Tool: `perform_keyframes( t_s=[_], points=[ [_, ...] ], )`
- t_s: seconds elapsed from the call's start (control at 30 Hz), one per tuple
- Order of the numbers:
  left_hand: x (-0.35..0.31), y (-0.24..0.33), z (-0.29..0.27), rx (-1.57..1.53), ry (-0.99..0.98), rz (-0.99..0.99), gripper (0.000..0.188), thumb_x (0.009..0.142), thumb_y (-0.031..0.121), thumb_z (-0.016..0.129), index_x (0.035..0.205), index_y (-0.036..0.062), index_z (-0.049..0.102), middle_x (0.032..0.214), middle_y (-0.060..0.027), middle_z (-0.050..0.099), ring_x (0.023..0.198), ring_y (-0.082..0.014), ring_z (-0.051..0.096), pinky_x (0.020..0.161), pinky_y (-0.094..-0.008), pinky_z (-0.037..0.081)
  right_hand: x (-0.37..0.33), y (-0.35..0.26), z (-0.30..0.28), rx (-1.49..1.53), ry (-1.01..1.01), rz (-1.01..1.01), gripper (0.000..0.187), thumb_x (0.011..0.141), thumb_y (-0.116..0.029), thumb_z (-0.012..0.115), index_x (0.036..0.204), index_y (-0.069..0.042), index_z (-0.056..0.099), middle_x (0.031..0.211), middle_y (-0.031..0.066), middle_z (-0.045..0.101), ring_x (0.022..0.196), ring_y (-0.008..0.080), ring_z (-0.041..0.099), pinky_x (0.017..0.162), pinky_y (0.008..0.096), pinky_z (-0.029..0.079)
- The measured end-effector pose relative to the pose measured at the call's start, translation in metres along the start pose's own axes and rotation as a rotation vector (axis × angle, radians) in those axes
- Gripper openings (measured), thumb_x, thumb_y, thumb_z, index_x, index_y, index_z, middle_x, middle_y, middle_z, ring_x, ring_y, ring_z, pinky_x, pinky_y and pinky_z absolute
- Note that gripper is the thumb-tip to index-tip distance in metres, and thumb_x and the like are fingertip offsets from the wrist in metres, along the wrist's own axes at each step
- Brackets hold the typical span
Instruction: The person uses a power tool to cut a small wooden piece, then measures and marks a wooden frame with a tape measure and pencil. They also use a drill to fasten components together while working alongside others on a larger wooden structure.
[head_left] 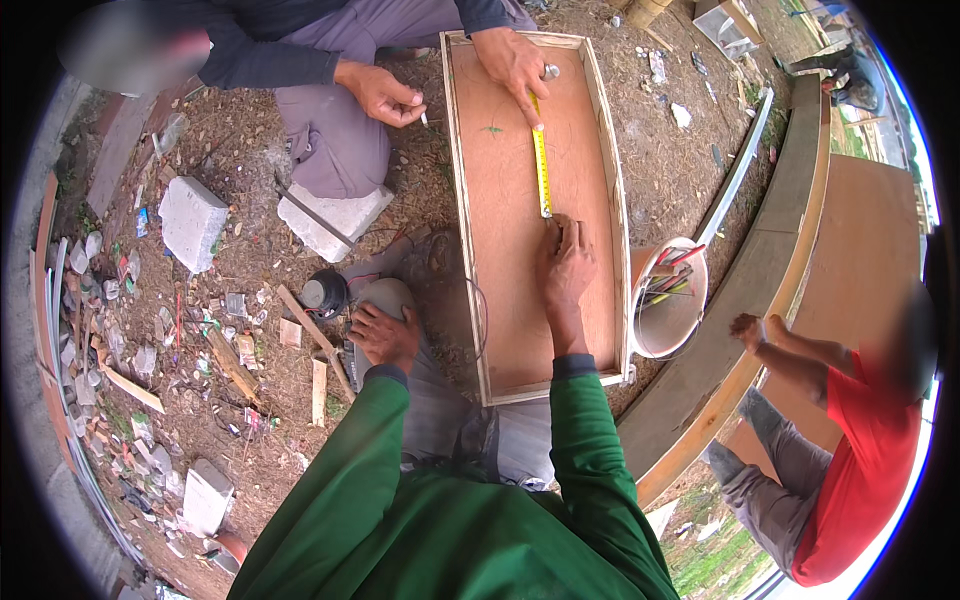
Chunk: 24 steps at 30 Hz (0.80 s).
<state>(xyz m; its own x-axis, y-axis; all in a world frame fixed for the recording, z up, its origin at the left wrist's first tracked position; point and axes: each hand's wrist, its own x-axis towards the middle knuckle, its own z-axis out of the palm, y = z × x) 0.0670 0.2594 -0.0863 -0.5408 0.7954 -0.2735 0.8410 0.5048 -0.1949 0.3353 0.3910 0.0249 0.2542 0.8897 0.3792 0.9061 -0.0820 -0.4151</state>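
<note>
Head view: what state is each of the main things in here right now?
Shallow wooden box: open-topped
Yellow measuring tape: pulled out, lying inside the box
White bucket: uncovered, holding tools
Left hand: fingers spread, palm down
Right hand: fingers curled, at the tape's near end
Co-worker's hand: a finger on the tape

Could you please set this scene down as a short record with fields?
Left hand: rests on the person's left knee, the left hand away from the box
Right hand: the right hand is by the lower end of the tape; its exact grip is unclear
Measuring tool: yellow tape measure, extended inside the box
Workpiece: shallow wooden box
Co-worker opposite: one hand at the tape's upper end
Right of box: white bucket holding tools
Ground: littered, with pale blocks at left
</note>
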Motion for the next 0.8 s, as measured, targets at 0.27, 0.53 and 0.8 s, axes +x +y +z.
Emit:
perform_keyframes(
  t_s=[0.27, 0.53, 0.8],
  points=[
    [0.001, -0.001, -0.004, -0.005, 0.000, 0.003, 0.089, 0.096, 0.064, 0.061, 0.146, -0.0089, 0.047, 0.134, -0.0269, 0.057, 0.116, -0.0447, 0.063, 0.107, -0.0564, 0.044, 0.002, 0.001, 0.001, -0.012, -0.004, 0.014, 0.014, 0.105, -0.021, 0.071, 0.115, -0.015, 0.077, 0.103, 0.0087, 0.075, 0.081, 0.0381, 0.071, 0.072, 0.0489, 0.056],
    [-0.002, 0.000, -0.009, 0.021, 0.018, 0.010, 0.088, 0.098, 0.064, 0.061, 0.147, -0.0081, 0.047, 0.130, -0.0247, 0.059, 0.113, -0.0417, 0.065, 0.107, -0.0556, 0.046, -0.001, 0.007, 0.004, -0.013, 0.028, -0.039, 0.014, 0.102, -0.020, 0.075, 0.115, -0.016, 0.079, 0.100, 0.0059, 0.075, 0.078, 0.0351, 0.071, 0.069, 0.0467, 0.055],
    [0.001, 0.002, -0.006, 0.028, -0.008, -0.014, 0.085, 0.098, 0.066, 0.060, 0.143, -0.0057, 0.049, 0.128, -0.0227, 0.059, 0.114, -0.0414, 0.066, 0.109, -0.0554, 0.046, -0.002, 0.007, 0.005, -0.013, 0.048, -0.048, 0.016, 0.101, -0.019, 0.075, 0.117, -0.017, 0.080, 0.097, 0.0057, 0.073, 0.078, 0.0330, 0.070, 0.069, 0.0458, 0.055]
  ],
)
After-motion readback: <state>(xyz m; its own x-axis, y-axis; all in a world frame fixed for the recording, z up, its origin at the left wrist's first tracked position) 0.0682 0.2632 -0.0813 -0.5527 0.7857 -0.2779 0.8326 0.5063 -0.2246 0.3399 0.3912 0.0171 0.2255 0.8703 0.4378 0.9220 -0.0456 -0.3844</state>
